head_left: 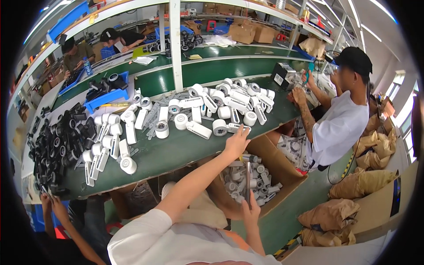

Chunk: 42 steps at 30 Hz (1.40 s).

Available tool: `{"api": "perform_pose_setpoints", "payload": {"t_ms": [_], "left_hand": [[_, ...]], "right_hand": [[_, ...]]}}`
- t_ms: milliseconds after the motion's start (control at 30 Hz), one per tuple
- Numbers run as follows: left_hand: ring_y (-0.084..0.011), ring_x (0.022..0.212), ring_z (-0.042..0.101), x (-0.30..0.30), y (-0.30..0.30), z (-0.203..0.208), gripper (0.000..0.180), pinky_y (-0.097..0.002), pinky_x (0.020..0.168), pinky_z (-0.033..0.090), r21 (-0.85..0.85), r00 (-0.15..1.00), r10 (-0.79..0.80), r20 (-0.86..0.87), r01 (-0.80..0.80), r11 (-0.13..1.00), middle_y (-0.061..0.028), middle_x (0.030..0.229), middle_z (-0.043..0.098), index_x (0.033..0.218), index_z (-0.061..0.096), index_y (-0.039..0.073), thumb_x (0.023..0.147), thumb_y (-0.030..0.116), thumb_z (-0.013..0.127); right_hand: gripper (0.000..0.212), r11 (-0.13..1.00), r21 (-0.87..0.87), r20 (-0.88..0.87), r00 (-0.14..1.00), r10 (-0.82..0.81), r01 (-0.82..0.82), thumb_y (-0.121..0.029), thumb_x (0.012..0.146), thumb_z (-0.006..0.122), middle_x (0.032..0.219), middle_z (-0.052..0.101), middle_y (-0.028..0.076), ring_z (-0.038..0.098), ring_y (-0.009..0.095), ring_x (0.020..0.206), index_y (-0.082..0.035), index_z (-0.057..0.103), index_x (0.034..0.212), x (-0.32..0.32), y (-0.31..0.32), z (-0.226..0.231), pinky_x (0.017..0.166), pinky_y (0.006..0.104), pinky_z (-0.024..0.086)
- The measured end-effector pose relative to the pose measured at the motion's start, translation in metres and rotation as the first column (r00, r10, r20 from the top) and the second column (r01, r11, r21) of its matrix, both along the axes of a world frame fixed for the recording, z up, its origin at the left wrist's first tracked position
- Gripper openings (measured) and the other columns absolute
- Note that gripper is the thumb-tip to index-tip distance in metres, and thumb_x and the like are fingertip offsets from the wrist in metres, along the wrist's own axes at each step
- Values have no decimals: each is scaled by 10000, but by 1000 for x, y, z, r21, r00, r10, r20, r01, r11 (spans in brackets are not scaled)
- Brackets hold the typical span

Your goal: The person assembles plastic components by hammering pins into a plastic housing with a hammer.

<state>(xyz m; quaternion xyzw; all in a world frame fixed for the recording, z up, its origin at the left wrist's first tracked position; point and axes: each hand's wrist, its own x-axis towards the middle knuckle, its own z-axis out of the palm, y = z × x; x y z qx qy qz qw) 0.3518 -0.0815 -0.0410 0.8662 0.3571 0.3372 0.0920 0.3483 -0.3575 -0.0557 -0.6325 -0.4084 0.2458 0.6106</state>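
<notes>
My left hand [237, 142] reaches over the near edge of the green worktable [168, 157]. Its fingers are stretched out, and their tips touch the handle of a white handheld fan [232, 127]. Many similar white fans with round heads and flat handles lie heaped around it, such as this fan [199, 129] just to its left. Low in front of my body, my right hand [251, 207] is closed around a slim, flat, phone-like thing [247, 181], seen almost edge-on. Behind it stands an open cardboard box [282, 163] holding more white fan parts [260, 176].
Black fan parts [59, 145] are piled at the table's left end, near a blue bin [108, 99]. A co-worker in a white shirt [340, 119] sits at the right. A white post [175, 48] rises behind the fans. Brown sacks [338, 214] lie on the floor at right.
</notes>
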Motion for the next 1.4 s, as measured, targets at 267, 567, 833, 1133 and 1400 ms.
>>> {"api": "perform_pose_setpoints", "payload": {"t_ms": [267, 567, 833, 1133, 1400], "left_hand": [[-294, 757, 621, -13, -5, 5, 441, -410, 598, 466, 48, 985, 82, -154, -75, 996, -123, 1040, 548, 968, 562, 72, 787, 468, 638], [-354, 1046, 568, -218, -46, 1, 539, -390, 853, 501, -134, 927, 218, 306, -184, 974, -201, 1206, 533, 1253, 495, 54, 750, -18, 673], [-266, 894, 588, -296, -32, -5, 303, -356, 754, 492, -301, 916, 193, 352, -85, 950, -89, 939, 648, 949, 654, 41, 677, 80, 781], [-272, 872, 608, -311, -48, -4, 269, -350, 702, 506, -314, 828, 379, 414, -261, 913, -113, 938, 646, 948, 653, 42, 703, 65, 762], [-286, 878, 633, -321, -46, -2, 145, -363, 726, 528, -10, 932, 213, 293, -220, 975, -83, 966, 664, 886, 669, 56, 754, 95, 715]], "right_hand": [[429, 998, -60, -230, 972, -44, 31, -13, 878, 538, 661, 504, -22, 409, 34, 518, 21, 487, 1302, 0, -4, -7, 448, 197, 317], [414, 965, -77, -171, 957, 233, -249, -16, 885, 567, 703, 515, -33, 403, 23, 531, 27, 496, 1291, -16, 34, -21, 461, 184, 316], [454, 913, -70, -248, 893, 375, -403, -35, 882, 577, 680, 497, -49, 414, 19, 545, -10, 482, 1326, -59, 65, -4, 474, 189, 348], [463, 877, -84, -248, 862, 441, -473, -33, 885, 568, 674, 493, -52, 420, 18, 546, -33, 476, 1339, -81, 68, 5, 476, 187, 359], [460, 866, -127, -244, 861, 445, -484, -31, 877, 572, 663, 498, -43, 433, 25, 548, -15, 480, 1328, -83, 72, 6, 480, 192, 372]]}}
